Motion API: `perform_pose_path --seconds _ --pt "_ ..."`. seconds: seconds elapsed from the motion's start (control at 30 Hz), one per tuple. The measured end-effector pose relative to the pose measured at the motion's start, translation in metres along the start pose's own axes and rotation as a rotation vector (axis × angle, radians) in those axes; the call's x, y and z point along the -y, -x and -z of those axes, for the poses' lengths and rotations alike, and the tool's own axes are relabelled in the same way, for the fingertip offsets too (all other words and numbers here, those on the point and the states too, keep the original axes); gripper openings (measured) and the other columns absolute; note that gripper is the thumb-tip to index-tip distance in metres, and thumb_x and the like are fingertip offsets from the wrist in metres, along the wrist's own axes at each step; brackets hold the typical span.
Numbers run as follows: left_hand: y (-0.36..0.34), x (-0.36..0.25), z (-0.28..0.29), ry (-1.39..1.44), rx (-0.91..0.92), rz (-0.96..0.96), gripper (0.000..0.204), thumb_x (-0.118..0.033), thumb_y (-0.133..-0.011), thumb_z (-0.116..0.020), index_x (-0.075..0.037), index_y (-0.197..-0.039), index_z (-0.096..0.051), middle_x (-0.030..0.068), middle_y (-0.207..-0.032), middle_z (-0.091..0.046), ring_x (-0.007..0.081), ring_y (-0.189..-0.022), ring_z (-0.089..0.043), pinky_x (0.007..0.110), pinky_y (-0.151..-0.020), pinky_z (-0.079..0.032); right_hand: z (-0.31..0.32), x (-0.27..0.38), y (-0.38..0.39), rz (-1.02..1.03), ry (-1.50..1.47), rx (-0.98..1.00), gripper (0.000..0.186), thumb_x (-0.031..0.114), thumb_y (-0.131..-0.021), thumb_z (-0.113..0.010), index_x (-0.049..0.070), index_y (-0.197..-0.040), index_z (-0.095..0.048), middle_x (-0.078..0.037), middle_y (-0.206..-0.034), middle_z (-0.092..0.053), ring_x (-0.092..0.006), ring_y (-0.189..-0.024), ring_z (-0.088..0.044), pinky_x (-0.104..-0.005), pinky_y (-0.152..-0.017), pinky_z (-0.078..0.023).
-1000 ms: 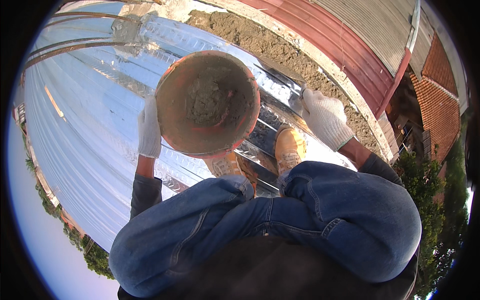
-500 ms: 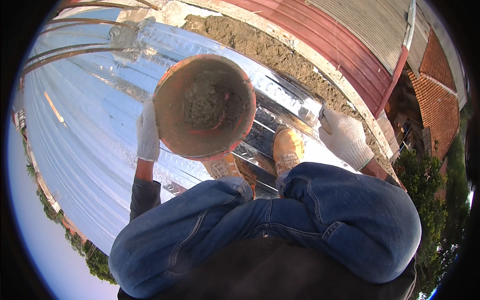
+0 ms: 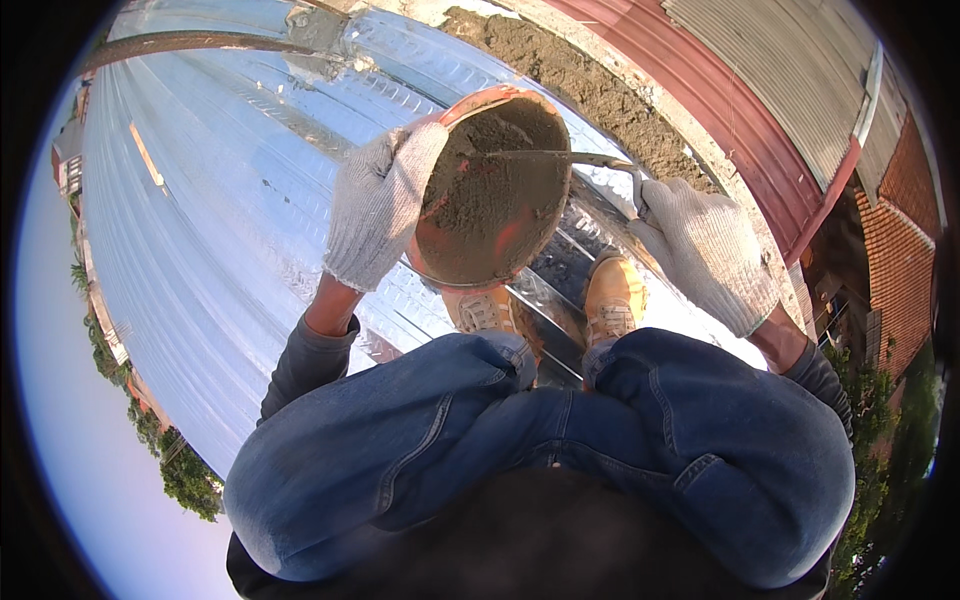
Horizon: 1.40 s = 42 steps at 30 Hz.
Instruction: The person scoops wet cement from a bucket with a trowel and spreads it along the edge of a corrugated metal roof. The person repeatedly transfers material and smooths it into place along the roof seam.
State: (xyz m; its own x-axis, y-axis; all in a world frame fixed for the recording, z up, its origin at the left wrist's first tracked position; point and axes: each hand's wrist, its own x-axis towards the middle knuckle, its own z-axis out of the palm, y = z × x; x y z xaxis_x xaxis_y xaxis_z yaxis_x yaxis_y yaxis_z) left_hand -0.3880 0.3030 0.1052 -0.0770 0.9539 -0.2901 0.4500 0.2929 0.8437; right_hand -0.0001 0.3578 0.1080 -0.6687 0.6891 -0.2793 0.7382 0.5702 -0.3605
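My gloved left hand [image 3: 383, 205] grips the left rim of a round orange bucket [image 3: 425, 255], which is tilted so its inside faces me. Grey wet mortar [image 3: 490, 200] coats the inner wall and bottom. On the right, my gloved right hand [image 3: 708, 245] is closed around the handle of a trowel [image 3: 560, 156]. The trowel's thin blade reaches left across the bucket's mouth, over the mortar. Most of the handle is hidden in the glove.
Shiny ribbed metal sheeting [image 3: 220, 230] spreads out left, under my tan boots [image 3: 614, 298]. A strip of rough mortar [image 3: 590, 85] runs along the far right edge, beside red metal roofing [image 3: 730, 110]. A rusty bar [image 3: 190, 42] crosses the far left.
The bucket has tipped up and shifted right, with my left hand higher on its rim. The trowel has swung from the mortar strip to the bucket's mouth.
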Motion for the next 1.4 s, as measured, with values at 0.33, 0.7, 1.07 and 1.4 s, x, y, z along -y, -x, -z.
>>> perform_pose_path --seconds 0.33,0.7,1.07,1.4 --pt "0.021 0.009 -0.022 0.012 0.165 -0.054 0.063 -0.021 -0.111 -0.076 -0.006 -0.167 -0.053 0.0125 -0.164 -0.057 0.0255 -0.151 -0.055 0.041 -0.129 -0.041 -0.033 0.029 -0.084 0.078 0.042 0.377 0.035 0.028 -0.108 -0.066 -0.004 -0.105 -0.078 -0.024 -0.091 -0.080 -0.0417 -0.089 -0.082 -0.0526 -0.078 -0.067" --pt "-0.003 0.011 0.003 0.090 -0.222 0.071 0.030 -0.024 -0.116 -0.068 0.004 -0.120 -0.076 0.0028 -0.095 -0.073 0.0076 -0.088 -0.061 0.030 -0.079 -0.054 -0.067 0.063 -0.060 0.144 -0.589 0.478 0.046 0.039 -0.110 -0.062 -0.005 -0.119 -0.070 -0.029 -0.103 -0.078 -0.0457 -0.105 -0.078 -0.0548 -0.095 -0.061" --pt "-0.009 0.045 0.041 0.342 -0.361 0.325 0.055 -0.048 -0.115 -0.069 0.003 -0.132 -0.079 0.0038 -0.115 -0.078 0.0107 -0.099 -0.069 0.029 -0.084 -0.056 -0.009 0.064 -0.052 -0.050 -0.925 0.546 0.045 0.041 -0.112 -0.068 -0.003 -0.117 -0.075 -0.023 -0.095 -0.079 -0.0321 -0.086 -0.079 -0.0454 -0.083 -0.061" --pt "0.010 0.104 0.038 0.373 -0.359 0.392 0.054 -0.048 -0.120 -0.061 0.003 -0.126 -0.078 -0.0002 -0.109 -0.075 0.0067 -0.097 -0.065 0.028 -0.082 -0.055 0.016 0.011 -0.068 -0.280 -0.610 -0.232 0.032 0.029 -0.105 -0.073 0.000 -0.120 -0.071 -0.021 -0.089 -0.073 -0.0378 -0.082 -0.076 -0.0485 -0.077 -0.060"
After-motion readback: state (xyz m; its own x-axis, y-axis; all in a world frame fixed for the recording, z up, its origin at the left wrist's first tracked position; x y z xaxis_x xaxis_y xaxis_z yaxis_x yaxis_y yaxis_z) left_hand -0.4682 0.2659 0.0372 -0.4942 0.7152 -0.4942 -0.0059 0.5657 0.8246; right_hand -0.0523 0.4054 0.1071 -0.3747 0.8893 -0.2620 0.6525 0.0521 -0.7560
